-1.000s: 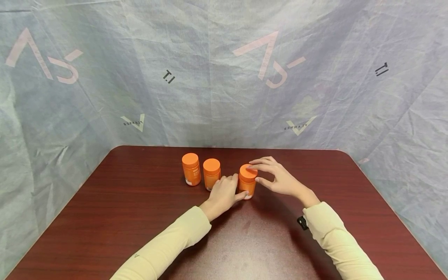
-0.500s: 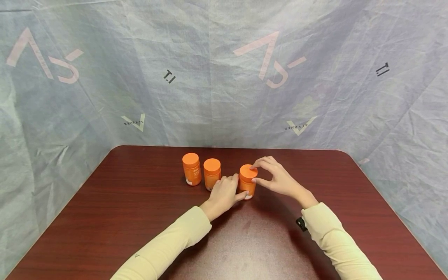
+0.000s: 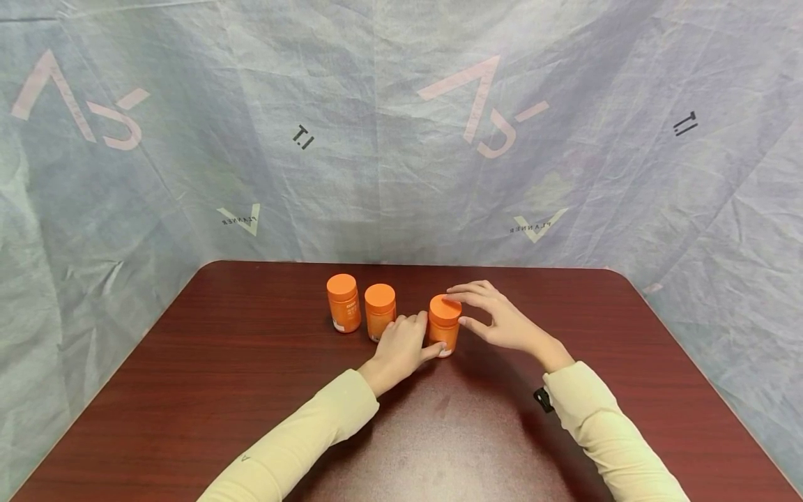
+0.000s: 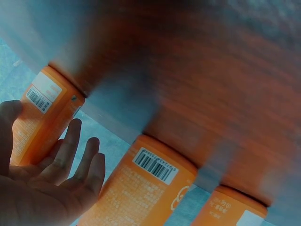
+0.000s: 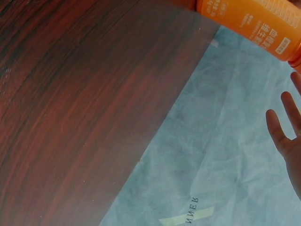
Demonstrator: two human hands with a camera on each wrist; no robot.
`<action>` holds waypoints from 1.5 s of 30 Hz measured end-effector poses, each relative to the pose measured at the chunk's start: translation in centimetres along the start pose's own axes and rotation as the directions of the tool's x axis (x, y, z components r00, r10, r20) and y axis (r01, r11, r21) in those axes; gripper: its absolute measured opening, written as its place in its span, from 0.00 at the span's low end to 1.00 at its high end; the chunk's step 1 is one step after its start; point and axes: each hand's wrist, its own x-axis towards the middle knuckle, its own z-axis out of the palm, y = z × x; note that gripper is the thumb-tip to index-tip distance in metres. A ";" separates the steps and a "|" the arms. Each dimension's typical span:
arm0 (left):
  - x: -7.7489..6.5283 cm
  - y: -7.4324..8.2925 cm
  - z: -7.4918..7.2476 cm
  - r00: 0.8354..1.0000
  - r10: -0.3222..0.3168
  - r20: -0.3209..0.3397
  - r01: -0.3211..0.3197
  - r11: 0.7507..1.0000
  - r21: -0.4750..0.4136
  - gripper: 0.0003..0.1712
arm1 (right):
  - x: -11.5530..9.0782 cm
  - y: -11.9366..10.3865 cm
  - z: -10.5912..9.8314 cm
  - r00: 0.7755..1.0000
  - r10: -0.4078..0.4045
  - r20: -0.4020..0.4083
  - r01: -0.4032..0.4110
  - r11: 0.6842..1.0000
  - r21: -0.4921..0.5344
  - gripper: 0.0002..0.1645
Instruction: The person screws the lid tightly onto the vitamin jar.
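Three orange screw-lid bottles stand upright on the table. My left hand (image 3: 403,345) holds the rightmost bottle (image 3: 447,338) low on its body, thumb on the near side. In the left wrist view this bottle (image 4: 40,113) sits between the thumb and curled fingers, a barcode label showing. My right hand (image 3: 505,322) is at its orange lid (image 3: 445,307), fingers reaching over the top and thumb near the rim. Extended, spread fingers of the right hand (image 5: 291,125) show in the right wrist view, close to the lid end of the bottle (image 5: 263,26).
Left of my left hand stand the middle bottle (image 3: 379,310), partly covered by that hand, and the leftmost bottle (image 3: 343,304). The dark red wooden table (image 3: 188,390) ends at a grey printed cloth (image 3: 376,139) behind. A small black object (image 3: 543,399) shows at the right cuff.
My right fingers closed in on the lid half a second ago and have since spread away from it again. My left hand keeps its hold, and the bottles stay in place.
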 end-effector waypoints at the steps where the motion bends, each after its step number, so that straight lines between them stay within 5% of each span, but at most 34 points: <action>1: 0.0 0.0 0.0 1.000 0.000 -0.002 0.000 1.000 0.002 0.34 | 0.0 0.0 0.0 1.000 -0.008 0.000 0.008 1.000 -0.001 0.24; 14: 0.0 0.1 0.0 1.000 0.007 -0.023 -0.007 1.000 -0.008 0.31 | 0.2 0.2 0.3 0.996 -0.009 -0.090 0.006 1.000 -0.024 0.20; 30: 0.0 -0.1 0.1 1.000 0.003 -0.009 -0.003 1.000 -0.008 0.34 | 0.2 0.1 -0.2 1.000 0.000 0.030 0.001 1.000 -0.007 0.24; 45: 0.0 0.0 0.1 1.000 0.003 -0.005 -0.003 1.000 0.010 0.35 | 0.1 0.4 0.2 0.999 -0.015 -0.041 0.015 1.000 -0.008 0.21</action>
